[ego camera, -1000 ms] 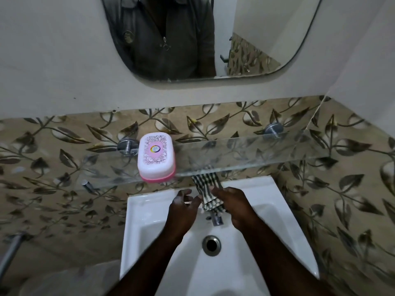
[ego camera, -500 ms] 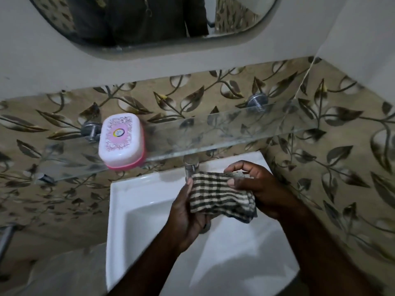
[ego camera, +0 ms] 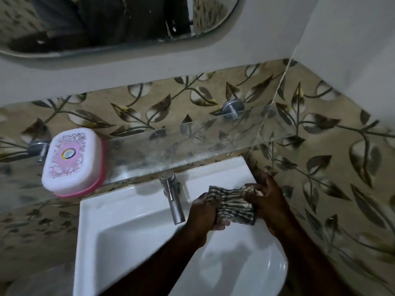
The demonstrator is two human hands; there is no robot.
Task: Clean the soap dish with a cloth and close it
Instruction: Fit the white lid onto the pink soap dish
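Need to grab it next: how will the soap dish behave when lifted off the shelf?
Probably stiff and light: the soap dish looks like moulded plastic. Its smooth lid may slip or lift off the base. It sits near the shelf edge, so a push might tip it off.

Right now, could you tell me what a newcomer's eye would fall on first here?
The pink-and-white soap dish, lid shut, stands on the left part of the glass shelf. Over the white sink, right of the tap, the left hand and right hand both grip a striped cloth.
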